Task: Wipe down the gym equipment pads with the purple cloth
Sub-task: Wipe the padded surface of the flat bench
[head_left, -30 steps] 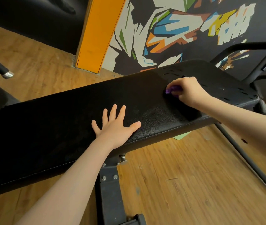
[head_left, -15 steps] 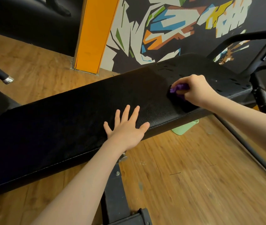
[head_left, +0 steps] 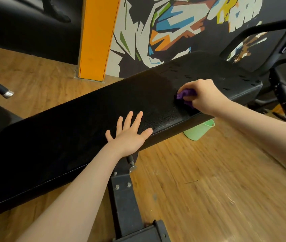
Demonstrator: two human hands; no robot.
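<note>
The purple cloth (head_left: 185,95) was bunched into a small wad and lay pressed on the black pad (head_left: 79,130) of the gym bench, toward its far right part, close to the near edge. The right hand (head_left: 202,96) gripped it – fingers curled over the top, thumb tucked under – so that only a little of the fabric showed at the left of the knuckles. The left hand (head_left: 129,135) rested flat on the same pad, nearer the middle, fingers spread and straight, holding nothing; its palm sat at the padded front edge with the thumb along the stitched seam. The two hands were apart, with a stretch of bare grained leather between them.

The pad ran slantwise from lower left to upper right. Under it stood a dark metal frame (head_left: 126,198) with bolts and a small steel knob (head_left: 132,168) just below the left wrist. A pale green cup (head_left: 200,129) lay on the wooden floor (head_left: 208,198) beneath the pad's right end, partly hidden by it. Behind the bench rose an orange pillar (head_left: 96,37) and a painted wall (head_left: 173,27) with bright angular shapes – black tubular rails (head_left: 285,35) stood at the far right
</note>
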